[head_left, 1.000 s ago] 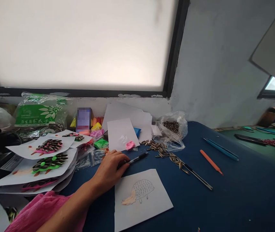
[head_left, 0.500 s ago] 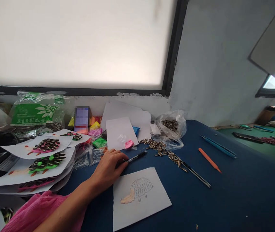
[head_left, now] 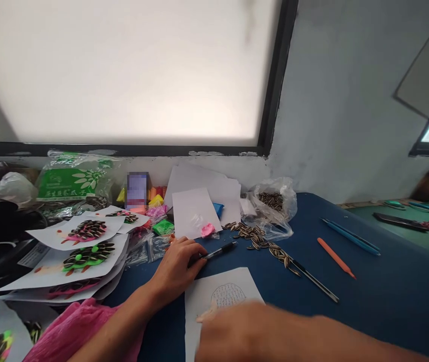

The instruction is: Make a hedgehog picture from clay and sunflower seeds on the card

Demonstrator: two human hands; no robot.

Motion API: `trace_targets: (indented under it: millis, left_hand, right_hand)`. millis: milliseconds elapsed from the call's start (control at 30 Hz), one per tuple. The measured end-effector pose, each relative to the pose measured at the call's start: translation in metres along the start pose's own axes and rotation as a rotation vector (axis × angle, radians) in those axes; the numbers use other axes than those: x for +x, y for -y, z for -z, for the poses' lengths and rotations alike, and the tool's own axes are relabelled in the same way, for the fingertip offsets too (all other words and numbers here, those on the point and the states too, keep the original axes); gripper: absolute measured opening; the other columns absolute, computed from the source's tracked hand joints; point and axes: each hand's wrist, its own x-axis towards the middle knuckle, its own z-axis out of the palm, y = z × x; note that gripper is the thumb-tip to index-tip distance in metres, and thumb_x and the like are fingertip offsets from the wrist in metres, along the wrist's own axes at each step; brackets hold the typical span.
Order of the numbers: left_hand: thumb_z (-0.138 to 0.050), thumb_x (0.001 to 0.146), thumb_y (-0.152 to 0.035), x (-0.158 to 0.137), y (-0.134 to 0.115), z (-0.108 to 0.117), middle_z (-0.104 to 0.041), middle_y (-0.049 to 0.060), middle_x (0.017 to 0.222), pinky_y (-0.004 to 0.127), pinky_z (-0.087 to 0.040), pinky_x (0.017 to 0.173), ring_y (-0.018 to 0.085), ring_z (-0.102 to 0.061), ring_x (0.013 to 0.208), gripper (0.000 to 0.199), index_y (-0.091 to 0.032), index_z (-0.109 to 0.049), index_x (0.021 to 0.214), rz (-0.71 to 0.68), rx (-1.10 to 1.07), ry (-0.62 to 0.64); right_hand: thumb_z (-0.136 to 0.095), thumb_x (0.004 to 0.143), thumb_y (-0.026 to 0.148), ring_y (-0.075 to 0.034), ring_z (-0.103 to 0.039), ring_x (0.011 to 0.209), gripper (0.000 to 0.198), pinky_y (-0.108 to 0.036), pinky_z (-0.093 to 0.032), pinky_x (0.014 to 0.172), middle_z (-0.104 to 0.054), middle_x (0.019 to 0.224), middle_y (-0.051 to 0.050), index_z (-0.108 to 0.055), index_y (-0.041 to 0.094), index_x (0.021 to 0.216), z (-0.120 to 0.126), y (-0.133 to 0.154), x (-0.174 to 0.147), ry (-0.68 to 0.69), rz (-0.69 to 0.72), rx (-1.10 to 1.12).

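Observation:
My left hand (head_left: 180, 266) rests on the table, fingers curled round one end of a black pen (head_left: 220, 250). A sheet of paper (head_left: 195, 347) lies just to its right. It bears an ink outline (head_left: 228, 295) of a rounded, scale-marked animal body, with peach-coloured clay at its head. Smeared by motion, my right hand (head_left: 237, 332) reaches over the lower part of this sheet and hides most of the clay and the legs. Its fingers cannot be made out.
Loose sunflower seeds (head_left: 252, 235) spill from a plastic bag (head_left: 288, 198). An orange pen (head_left: 335, 257), a blue pen (head_left: 352, 237) and a silver-and-black pen (head_left: 316, 281) lie to the right. Stacked seed pictures (head_left: 118, 261) stand left; pink clay (head_left: 207, 230) sits on white paper (head_left: 190, 206).
My right hand has come in from the lower right over the drawing. My left hand keeps its place at the pen. The whole view has shifted slightly.

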Motion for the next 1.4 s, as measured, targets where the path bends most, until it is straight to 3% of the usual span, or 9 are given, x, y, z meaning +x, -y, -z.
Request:
trace_targets:
  millis: [67, 100, 200, 333, 467, 700, 867, 1100, 1400]
  left_hand:
    - [-0.061, 0.084, -0.016, 0.0, -0.001, 0.001, -0.07, 0.003, 0.08, 0.038, -0.044, 0.077, 0.022, -0.059, 0.082, 0.011, -0.022, -0.071, 0.086, -0.038, -0.005, -0.017]
    - [-0.062, 0.085, -0.017, 0.001, -0.002, 0.002, -0.07, 0.003, 0.08, 0.038, -0.044, 0.077, 0.022, -0.059, 0.081, 0.011, -0.022, -0.071, 0.085, -0.066, -0.012, -0.029]
    - [-0.064, 0.086, -0.018, 0.003, -0.005, 0.004, -0.069, 0.002, 0.08, 0.037, -0.044, 0.077, 0.021, -0.059, 0.081, 0.01, -0.024, -0.071, 0.087, -0.136, -0.053, -0.062]
    - [-0.062, 0.087, -0.02, 0.004, -0.007, 0.006, -0.07, 0.002, 0.087, 0.036, -0.047, 0.079, 0.021, -0.061, 0.086, 0.012, -0.024, -0.071, 0.094, -0.168, -0.151, -0.089]
    - [-0.054, 0.09, -0.023, 0.003, -0.004, 0.006, -0.067, 0.007, 0.11, 0.039, -0.05, 0.085, 0.022, -0.061, 0.096, 0.028, -0.023, -0.063, 0.117, -0.07, -0.21, -0.075]
    - [-0.046, 0.077, -0.006, 0.0, 0.005, -0.001, -0.067, 0.007, 0.09, 0.035, -0.051, 0.074, 0.022, -0.062, 0.084, 0.028, -0.02, -0.066, 0.092, 0.031, -0.01, -0.022]
    - [-0.044, 0.072, 0.003, 0.001, 0.007, 0.003, -0.068, 0.008, 0.087, 0.038, -0.047, 0.077, 0.025, -0.061, 0.085, 0.034, -0.019, -0.067, 0.083, 0.026, 0.174, -0.008]
    - [-0.048, 0.084, -0.006, 0.0, 0.005, 0.007, -0.067, 0.013, 0.105, 0.044, -0.046, 0.084, 0.03, -0.06, 0.095, 0.028, -0.017, -0.07, 0.098, -0.014, 0.22, -0.021]
    - [-0.042, 0.091, -0.009, -0.002, 0.007, -0.002, -0.07, 0.011, 0.109, 0.038, -0.051, 0.085, 0.025, -0.064, 0.097, 0.03, -0.018, -0.07, 0.097, -0.13, 0.112, -0.014]
  right_hand:
    - [-0.055, 0.087, 0.024, -0.024, -0.059, 0.09, 0.016, -0.036, -0.047, 0.08, -0.065, 0.098, -0.008, -0.068, 0.022, 0.096, 0.037, 0.004, 0.034, -0.025, 0.028, -0.106]
    - [-0.047, 0.09, 0.013, -0.024, -0.058, 0.091, 0.022, -0.038, -0.046, 0.082, -0.064, 0.102, -0.012, -0.067, 0.015, 0.099, 0.048, 0.002, 0.047, -0.08, -0.007, -0.316]
    - [-0.049, 0.087, 0.002, -0.024, -0.059, 0.092, 0.026, -0.036, -0.046, 0.081, -0.065, 0.103, -0.015, -0.065, 0.01, 0.106, 0.06, -0.011, 0.065, -0.107, -0.064, -0.628]
    - [-0.049, 0.093, 0.01, -0.021, -0.063, 0.086, 0.021, -0.03, -0.045, 0.073, -0.069, 0.091, -0.009, -0.069, 0.015, 0.097, 0.065, -0.018, 0.065, 0.033, -0.117, -0.655]
    - [-0.051, 0.086, 0.005, -0.027, -0.067, 0.082, 0.022, -0.031, -0.045, 0.064, -0.07, 0.091, -0.016, -0.069, 0.01, 0.098, 0.087, -0.005, 0.062, 0.171, -0.391, -0.799]
    - [-0.055, 0.078, 0.002, -0.033, -0.07, 0.077, 0.022, -0.032, -0.047, 0.059, -0.071, 0.08, -0.022, -0.075, 0.005, 0.084, 0.105, -0.011, 0.049, 0.374, -0.588, -0.86]
    - [-0.058, 0.077, 0.001, -0.035, -0.071, 0.082, 0.02, -0.034, -0.05, 0.062, -0.072, 0.083, -0.024, -0.076, 0.004, 0.086, 0.104, -0.012, 0.044, 0.376, -0.626, -0.892]
    - [-0.052, 0.092, 0.018, -0.03, -0.07, 0.086, 0.022, -0.031, -0.048, 0.067, -0.072, 0.09, -0.017, -0.073, 0.011, 0.095, 0.097, -0.01, 0.061, 0.16, -0.472, -0.857]
    - [-0.042, 0.097, 0.018, -0.022, -0.067, 0.085, 0.026, -0.028, -0.043, 0.067, -0.071, 0.095, -0.012, -0.067, 0.014, 0.099, 0.074, -0.023, 0.104, -0.032, -0.244, -0.735]
